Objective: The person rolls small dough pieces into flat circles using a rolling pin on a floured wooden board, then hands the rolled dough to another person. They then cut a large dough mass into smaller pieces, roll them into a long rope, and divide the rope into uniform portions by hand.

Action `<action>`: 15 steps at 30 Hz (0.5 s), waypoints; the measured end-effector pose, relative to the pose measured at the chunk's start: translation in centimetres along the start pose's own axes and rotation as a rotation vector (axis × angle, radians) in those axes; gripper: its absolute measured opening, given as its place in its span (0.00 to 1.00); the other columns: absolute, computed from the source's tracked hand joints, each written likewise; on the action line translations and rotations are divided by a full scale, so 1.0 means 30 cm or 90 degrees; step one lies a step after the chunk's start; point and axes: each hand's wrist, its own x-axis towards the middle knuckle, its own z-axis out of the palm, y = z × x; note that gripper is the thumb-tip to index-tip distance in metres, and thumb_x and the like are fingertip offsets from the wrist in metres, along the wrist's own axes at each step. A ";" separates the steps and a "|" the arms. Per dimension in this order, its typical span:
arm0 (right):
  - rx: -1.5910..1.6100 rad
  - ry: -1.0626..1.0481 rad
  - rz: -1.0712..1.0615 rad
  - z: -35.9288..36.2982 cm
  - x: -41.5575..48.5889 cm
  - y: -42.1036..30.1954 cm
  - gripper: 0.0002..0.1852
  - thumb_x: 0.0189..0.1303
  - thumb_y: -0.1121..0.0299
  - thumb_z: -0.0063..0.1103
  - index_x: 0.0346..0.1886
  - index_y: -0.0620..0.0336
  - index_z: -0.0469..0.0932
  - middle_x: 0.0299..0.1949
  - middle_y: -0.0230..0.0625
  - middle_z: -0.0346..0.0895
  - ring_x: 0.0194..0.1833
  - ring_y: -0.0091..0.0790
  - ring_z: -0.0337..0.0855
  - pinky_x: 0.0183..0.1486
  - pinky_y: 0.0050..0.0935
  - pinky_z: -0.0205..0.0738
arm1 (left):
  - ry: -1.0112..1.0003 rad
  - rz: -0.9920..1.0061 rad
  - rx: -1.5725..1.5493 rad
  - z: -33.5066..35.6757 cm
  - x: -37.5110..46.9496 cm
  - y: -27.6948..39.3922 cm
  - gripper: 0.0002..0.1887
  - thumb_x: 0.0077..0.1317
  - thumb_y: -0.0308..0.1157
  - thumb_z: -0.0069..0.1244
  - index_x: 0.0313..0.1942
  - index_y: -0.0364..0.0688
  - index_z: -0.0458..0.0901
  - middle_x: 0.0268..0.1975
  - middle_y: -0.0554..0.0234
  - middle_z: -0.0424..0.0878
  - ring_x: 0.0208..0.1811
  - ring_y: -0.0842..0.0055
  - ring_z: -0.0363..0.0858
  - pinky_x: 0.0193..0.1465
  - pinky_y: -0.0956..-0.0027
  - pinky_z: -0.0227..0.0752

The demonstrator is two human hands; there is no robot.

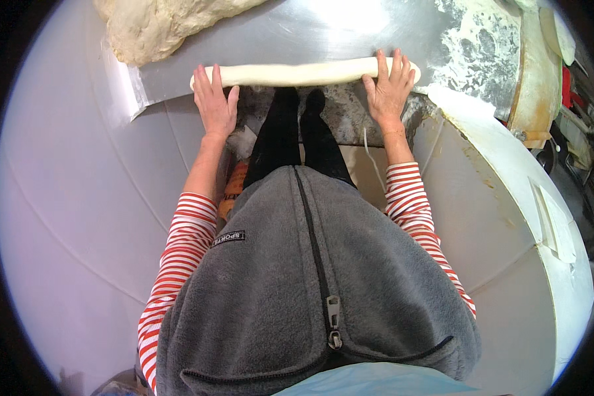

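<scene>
A long, smooth roll of pale dough [297,74] lies crosswise along the near edge of a metal work surface [297,29]. On its left end rests my left hand [215,106], fingers over the top and thumb apart beside the near side. My right hand [390,89] lies on the roll close to its right end, with the fingers spread across it and the thumb against its near side. Neither hand closes around the dough. At the upper left, a large lumpy mass of dough [153,29] sits on the same surface, apart from the roll.
Dry flour [475,59] is scattered over the right part of the metal surface, next to a worn wooden board edge [539,84]. Pale panels flank me left [79,173] and right [500,198]. Assorted objects crowd the far right.
</scene>
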 end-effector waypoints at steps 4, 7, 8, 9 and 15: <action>-0.063 0.034 -0.090 0.002 0.188 0.011 0.35 0.72 0.36 0.46 0.75 0.44 0.66 0.76 0.52 0.58 0.76 0.59 0.55 0.75 0.66 0.45 | -0.093 -0.014 0.116 0.022 0.236 0.018 0.29 0.74 0.48 0.46 0.65 0.33 0.73 0.62 0.31 0.73 0.70 0.42 0.66 0.74 0.44 0.56; -0.146 -0.116 -0.008 0.028 0.529 -0.158 0.15 0.62 0.63 0.58 0.44 0.64 0.84 0.40 0.47 0.87 0.48 0.57 0.84 0.57 0.58 0.71 | -0.161 0.015 0.212 0.100 0.396 0.023 0.23 0.71 0.44 0.49 0.56 0.35 0.81 0.46 0.40 0.83 0.56 0.46 0.79 0.59 0.45 0.73; -0.093 -0.175 -0.096 0.052 0.624 -0.251 0.10 0.59 0.67 0.59 0.31 0.61 0.86 0.31 0.48 0.86 0.38 0.52 0.87 0.44 0.50 0.78 | -0.115 0.068 0.220 0.124 0.421 0.020 0.20 0.70 0.43 0.50 0.53 0.36 0.83 0.41 0.44 0.85 0.52 0.48 0.82 0.53 0.45 0.78; -0.057 0.031 -0.184 0.071 0.678 -0.339 0.09 0.56 0.70 0.58 0.23 0.59 0.86 0.25 0.48 0.84 0.29 0.48 0.86 0.35 0.45 0.78 | -0.114 0.061 0.193 0.145 0.439 0.021 0.19 0.69 0.42 0.50 0.53 0.38 0.83 0.40 0.45 0.86 0.50 0.49 0.84 0.49 0.47 0.79; 0.098 0.244 -0.159 0.100 0.430 -0.544 0.15 0.63 0.60 0.58 0.41 0.64 0.81 0.41 0.52 0.80 0.45 0.54 0.79 0.52 0.51 0.70 | 0.115 0.118 0.023 0.078 0.267 0.078 0.23 0.69 0.42 0.53 0.63 0.48 0.79 0.62 0.44 0.78 0.68 0.52 0.72 0.71 0.44 0.61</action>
